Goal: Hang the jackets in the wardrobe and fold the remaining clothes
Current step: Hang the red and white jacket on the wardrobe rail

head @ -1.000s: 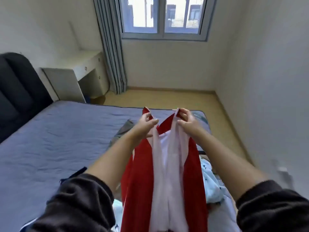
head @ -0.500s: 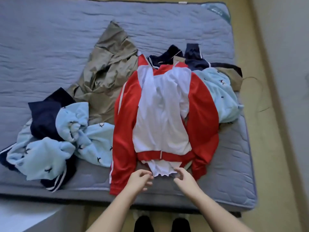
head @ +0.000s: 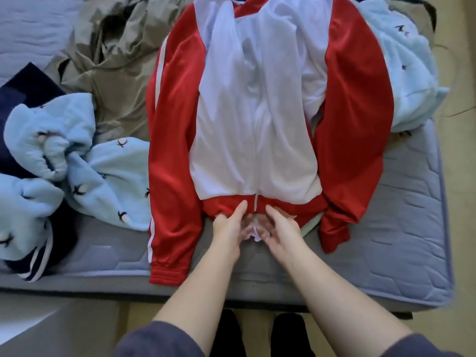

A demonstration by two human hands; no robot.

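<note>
A red and white zip jacket (head: 257,112) lies flat, front up, on the grey-blue mattress (head: 401,202), its sleeves down both sides. Both of my hands meet at its red hem, by the bottom end of the zip. My left hand (head: 229,225) has its thumb on the hem left of the zip and its fingers curled onto the white lining that sticks out below. My right hand (head: 279,226) pinches the same white lining and hem from the right. A khaki jacket (head: 113,63) lies crumpled to the upper left.
Light blue fleece clothes with small dark birds lie bunched at the left (head: 77,163) and upper right (head: 409,81). Dark navy clothing (head: 31,88) lies under the left pile. The mattress edge runs just in front of me, with wooden floor (head: 461,73) at the right.
One second ago I held the jacket up by its collar in the air. Since then it has been laid flat on the bed and my hands have closed in on the zip's bottom end.
</note>
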